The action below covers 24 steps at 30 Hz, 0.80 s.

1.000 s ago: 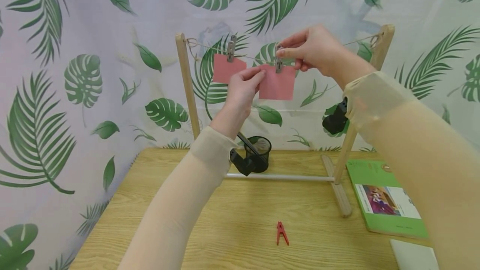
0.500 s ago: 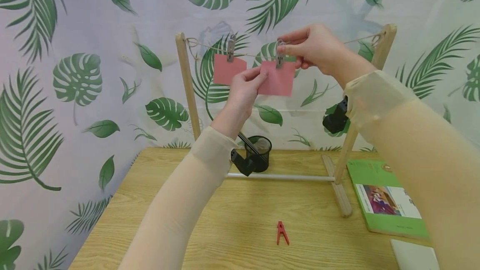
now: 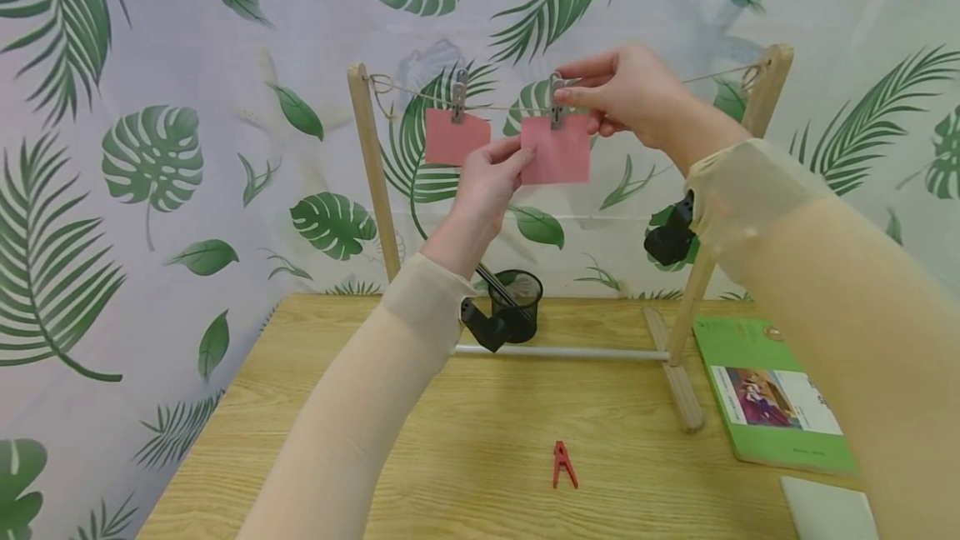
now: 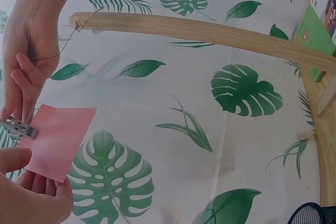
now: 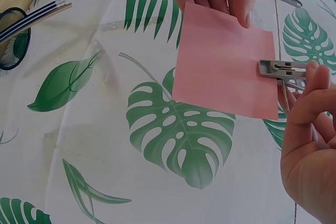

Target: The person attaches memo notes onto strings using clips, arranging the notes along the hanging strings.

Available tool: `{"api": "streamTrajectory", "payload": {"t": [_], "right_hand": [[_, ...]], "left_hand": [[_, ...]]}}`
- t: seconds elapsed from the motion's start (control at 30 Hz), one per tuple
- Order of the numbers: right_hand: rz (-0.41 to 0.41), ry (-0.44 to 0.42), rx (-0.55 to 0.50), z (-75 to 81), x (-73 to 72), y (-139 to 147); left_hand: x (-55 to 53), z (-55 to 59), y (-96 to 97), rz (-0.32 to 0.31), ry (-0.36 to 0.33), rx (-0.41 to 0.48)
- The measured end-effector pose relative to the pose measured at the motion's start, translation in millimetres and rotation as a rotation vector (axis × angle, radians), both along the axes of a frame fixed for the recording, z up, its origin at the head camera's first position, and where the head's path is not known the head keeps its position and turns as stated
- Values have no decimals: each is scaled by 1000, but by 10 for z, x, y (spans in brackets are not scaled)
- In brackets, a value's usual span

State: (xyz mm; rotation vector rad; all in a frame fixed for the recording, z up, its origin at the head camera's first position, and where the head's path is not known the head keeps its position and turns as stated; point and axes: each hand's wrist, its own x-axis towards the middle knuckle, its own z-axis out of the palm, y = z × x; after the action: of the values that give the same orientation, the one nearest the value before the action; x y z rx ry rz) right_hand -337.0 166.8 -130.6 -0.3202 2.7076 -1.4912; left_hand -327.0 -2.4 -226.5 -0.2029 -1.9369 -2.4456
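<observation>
Left hand (image 3: 483,188) pinches smooth, squarish pink paper (image 3: 561,158); right hand (image 3: 637,97) pinches slim metal clip (image 5: 274,68) on its top edge.

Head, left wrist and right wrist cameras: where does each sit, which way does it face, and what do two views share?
Head: on the head, facing forward and down at the wooden rack; left-hand grip, right-hand grip and both sleeves show.
Left wrist: on that wrist, facing the leaf-print backdrop; both grips show.
Right wrist: on its wrist, facing that backdrop; both grips show.
Shared: both wrist views show the held pink paper and metal clothespin.
</observation>
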Motion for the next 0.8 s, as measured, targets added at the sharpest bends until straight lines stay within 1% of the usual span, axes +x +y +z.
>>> {"api": "streamTrajectory", "payload": {"t": [0.3,0.47,0.6,0.8], "right_hand": [[16,2,-25,-8,31,7],[25,2,-31,-14,26,5],[30,2,-28,-12,19,3],[41,-3,-51,-13,14,16]], "left_hand": [[-20,-20,-17,-8,-7,-5],[-44,-35,-21,-13,3,-1],[-48,-42,-31,-9,4,-16],[-72,-49,-41,-15,1,-40]]}}
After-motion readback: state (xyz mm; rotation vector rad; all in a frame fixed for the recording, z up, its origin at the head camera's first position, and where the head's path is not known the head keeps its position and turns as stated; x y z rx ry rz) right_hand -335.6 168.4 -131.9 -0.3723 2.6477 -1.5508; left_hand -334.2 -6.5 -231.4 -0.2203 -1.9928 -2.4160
